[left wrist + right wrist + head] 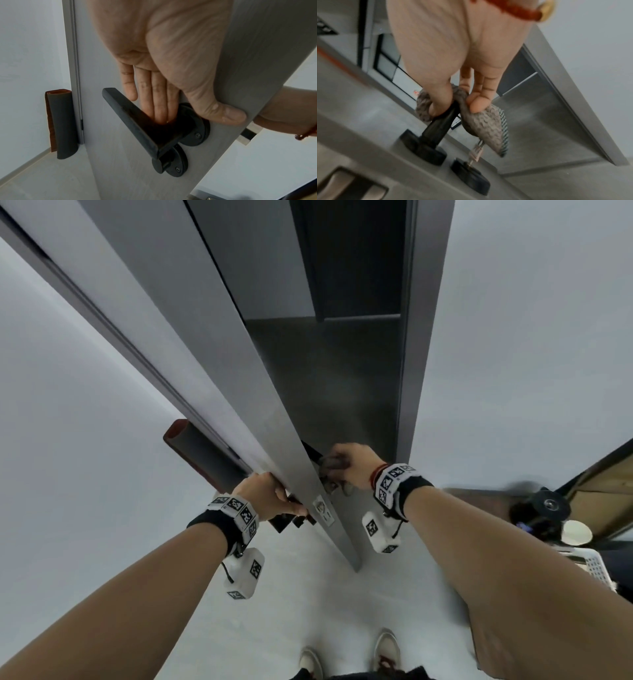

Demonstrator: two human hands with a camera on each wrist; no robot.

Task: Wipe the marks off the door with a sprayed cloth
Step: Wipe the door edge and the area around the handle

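Right hand (453,54) grips cloth (486,125) round door (212,344) handle (436,129).

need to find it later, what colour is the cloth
Mottled grey-brown cloth with a dark striped edge, seen best in the right wrist view.

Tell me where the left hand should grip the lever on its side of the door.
Grip the lever on its long straight bar, near the free end, wrapping from above. The left hand now lies flat behind it, against the door.

Hands (308,484) either side of door (219,344)
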